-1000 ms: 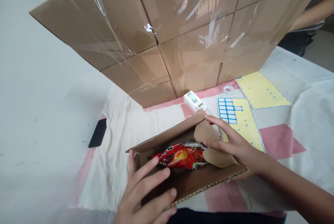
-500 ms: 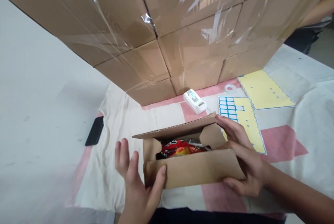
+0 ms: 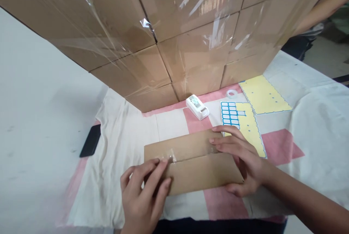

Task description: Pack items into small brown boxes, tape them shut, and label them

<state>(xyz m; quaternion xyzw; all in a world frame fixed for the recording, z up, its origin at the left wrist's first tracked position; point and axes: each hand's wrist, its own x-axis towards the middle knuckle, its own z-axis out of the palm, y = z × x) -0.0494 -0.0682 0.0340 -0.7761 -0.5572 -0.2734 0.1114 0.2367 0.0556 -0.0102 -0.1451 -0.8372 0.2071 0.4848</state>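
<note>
A small brown cardboard box (image 3: 196,170) lies on the cloth in front of me with both top flaps folded down, so its contents are hidden. My left hand (image 3: 143,194) rests on the box's left end, fingers stretched flat over the flaps beside a scrap of clear tape (image 3: 171,157). My right hand (image 3: 241,159) presses its fingers flat on the right end of the flaps, with the thumb down the near side.
A wall of taped cardboard boxes (image 3: 169,26) stands just behind. A white tape dispenser (image 3: 197,107), a small tape ring (image 3: 231,92) and yellow label sheets (image 3: 247,123) lie on the pink-and-white cloth (image 3: 122,132). A black phone (image 3: 90,145) lies at left. Another person's arm (image 3: 321,6) shows at top right.
The open box with the red snack packet showing has been closed: the near flap came up, then both flaps were pressed flat. Both hands moved onto the top.
</note>
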